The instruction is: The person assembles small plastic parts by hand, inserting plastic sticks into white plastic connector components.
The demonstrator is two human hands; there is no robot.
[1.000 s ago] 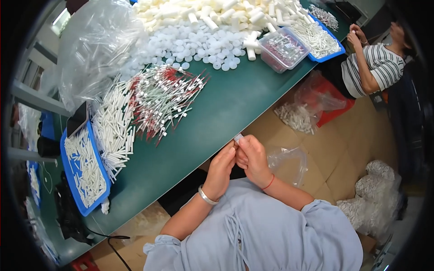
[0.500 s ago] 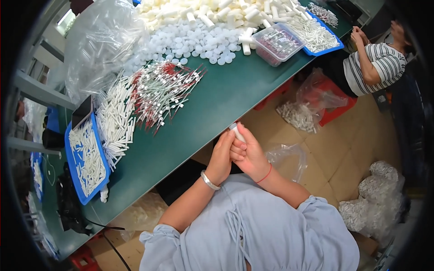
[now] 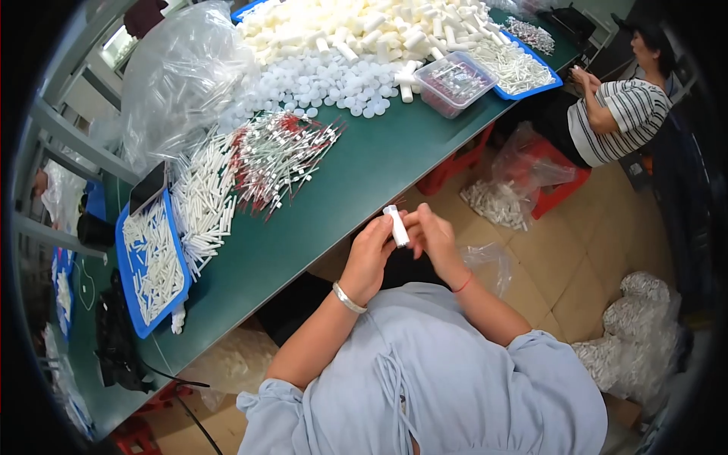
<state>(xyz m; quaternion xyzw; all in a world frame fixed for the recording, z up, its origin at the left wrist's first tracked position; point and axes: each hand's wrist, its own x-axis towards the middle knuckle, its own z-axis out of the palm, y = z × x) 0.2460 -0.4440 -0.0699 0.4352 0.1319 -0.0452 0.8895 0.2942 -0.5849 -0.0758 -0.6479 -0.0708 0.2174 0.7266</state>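
Note:
My left hand (image 3: 365,256) is closed around a short white plastic tube (image 3: 398,228), which stands tilted at the table's near edge. A paler cap-like end shows at the tube's top, with a thin reddish wire close by. Just right of the tube is my right hand (image 3: 438,241), its fingers bent and apart; whether a fingertip touches the tube cannot be made out. Beyond my hands, a heap of red and white wires with small white connectors (image 3: 282,161) lies on the green table (image 3: 345,182). Beside it are thin white sticks (image 3: 203,203).
Translucent discs (image 3: 330,82) and thick white cylinders (image 3: 362,29) are heaped at the back. A blue tray (image 3: 141,327) stands left, a clear plastic box (image 3: 446,105) back right. A seated person (image 3: 626,114) is at right. Bagged pieces (image 3: 497,203) lie on the floor.
My right hand has loosened from the tube and drawn slightly right. More of the tube now shows in my left hand. The view has shifted slightly.

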